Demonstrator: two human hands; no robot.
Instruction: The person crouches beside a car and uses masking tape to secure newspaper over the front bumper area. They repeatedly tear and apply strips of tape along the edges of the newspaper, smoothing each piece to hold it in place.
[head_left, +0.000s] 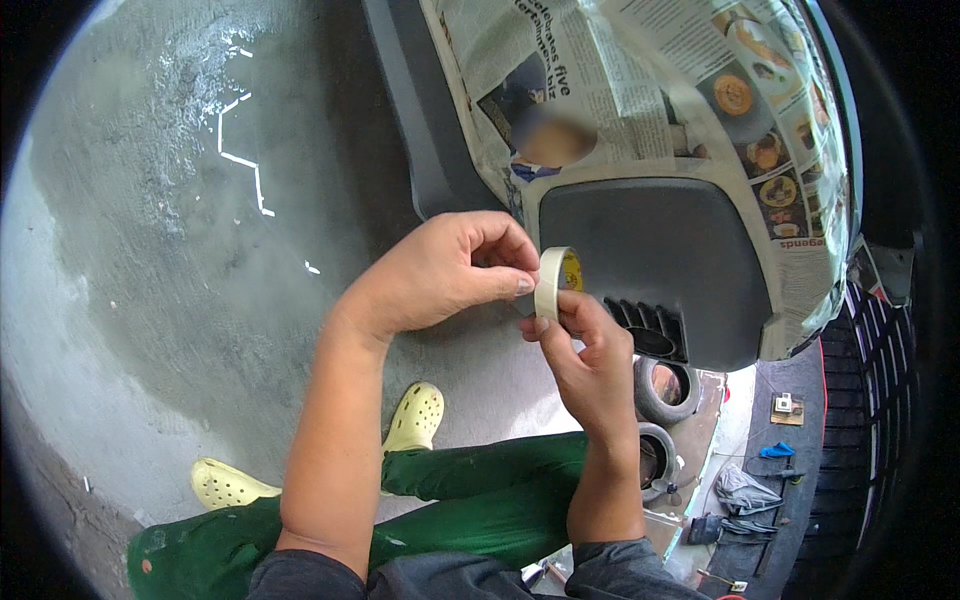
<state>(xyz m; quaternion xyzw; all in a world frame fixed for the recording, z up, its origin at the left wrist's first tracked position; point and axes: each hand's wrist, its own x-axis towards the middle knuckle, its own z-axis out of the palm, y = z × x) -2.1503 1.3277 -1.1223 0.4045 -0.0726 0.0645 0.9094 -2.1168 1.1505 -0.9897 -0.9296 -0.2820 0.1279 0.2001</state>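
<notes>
A roll of pale cream masking tape (547, 290) is held upright in front of me. My right hand (592, 352) grips its lower edge between thumb and fingers. At the roll's upper left, my left hand (440, 268) is closed in a pinch, thumb and forefinger meeting at the tape's edge. Whether a loose tape end lies between those fingertips is too small to tell. Just beyond both hands stands a large dark grey panel (640, 230), like a vehicle bumper, its surroundings masked with newspaper (630, 90) and tape strips.
Two tyres (668, 388) lie at the lower right, near a grey crumpled cloth (748, 492) and a blue item (776, 451). A slatted black grille (868, 400) runs along the right. On the left, the grey concrete floor (300, 330) carries white tape scraps (238, 158).
</notes>
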